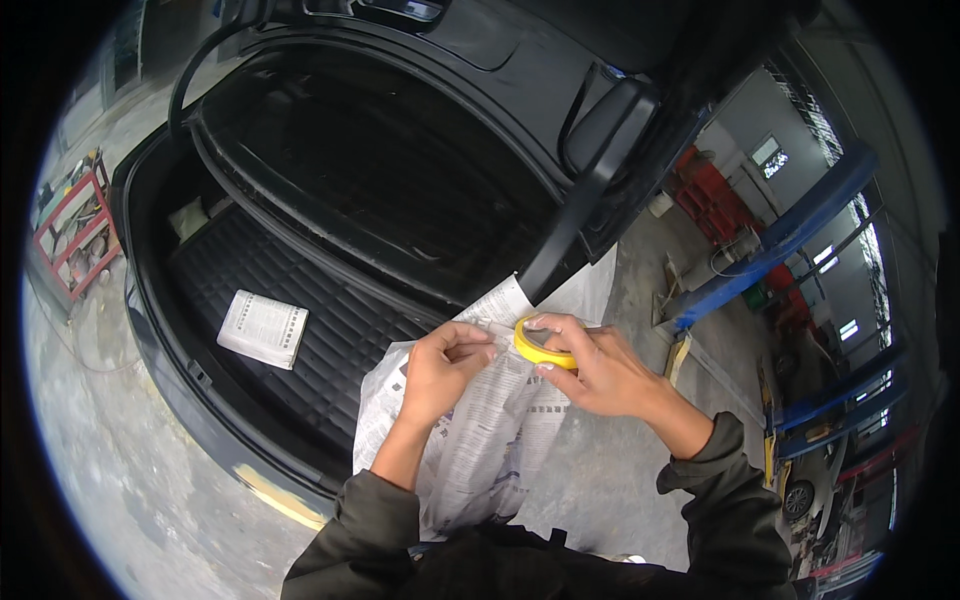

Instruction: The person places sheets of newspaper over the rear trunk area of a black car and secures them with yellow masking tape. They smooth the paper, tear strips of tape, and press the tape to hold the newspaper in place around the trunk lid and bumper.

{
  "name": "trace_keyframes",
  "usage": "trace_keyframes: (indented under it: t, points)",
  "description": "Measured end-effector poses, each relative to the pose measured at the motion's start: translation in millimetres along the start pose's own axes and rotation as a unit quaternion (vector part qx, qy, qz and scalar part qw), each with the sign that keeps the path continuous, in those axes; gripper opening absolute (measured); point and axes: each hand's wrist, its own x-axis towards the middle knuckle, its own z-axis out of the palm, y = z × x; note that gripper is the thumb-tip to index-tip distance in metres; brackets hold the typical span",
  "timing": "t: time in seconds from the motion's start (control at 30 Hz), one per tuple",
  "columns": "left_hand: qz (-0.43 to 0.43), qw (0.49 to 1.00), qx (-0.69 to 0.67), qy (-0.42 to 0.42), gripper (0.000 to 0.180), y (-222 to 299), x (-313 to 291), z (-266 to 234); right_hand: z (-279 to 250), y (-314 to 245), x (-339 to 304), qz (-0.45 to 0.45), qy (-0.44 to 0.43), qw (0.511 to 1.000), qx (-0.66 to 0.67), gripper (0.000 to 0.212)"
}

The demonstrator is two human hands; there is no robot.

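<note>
My right hand (590, 370) grips a yellow roll of masking tape (535, 346) just above a sheet of newspaper (480, 440). My left hand (445, 365) pinches the tape's free end with its fingertips, close beside the roll. The newspaper hangs over the rear edge of a dark car (180, 390), next to its open boot (300, 290). Both sleeves are dark green and come in from the lower edge.
A folded newspaper (263, 328) lies on the ribbed black boot mat. The raised boot lid (400, 150) fills the upper middle. A red tool trolley (75, 225) stands at the left. Blue car lift posts (790, 235) stand at the right on a concrete floor.
</note>
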Motion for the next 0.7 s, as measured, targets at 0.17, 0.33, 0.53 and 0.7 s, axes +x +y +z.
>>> trace_keyframes:
  t: [0.17, 0.33, 0.53, 0.7]
  points:
    - [0.037, 0.984, -0.127, -0.116, 0.036, 0, -10, 1, 9, -3, 5, -0.051, 0.0, 0.997, -0.058, 0.052]
    - [0.006, 0.977, -0.179, -0.118, 0.017, -12, -4, -1, 9, -17, 15, -0.073, -0.041, 0.989, -0.123, 0.047]
    - [0.029, 0.99, -0.131, -0.044, 0.003, -30, -4, 0, -9, -26, 22, -0.053, -0.071, 0.967, -0.238, 0.034]
    - [-0.032, 0.952, -0.302, 0.047, 0.004, -31, -8, 15, -9, -13, 35, 0.031, -0.037, 0.91, -0.412, 0.026]
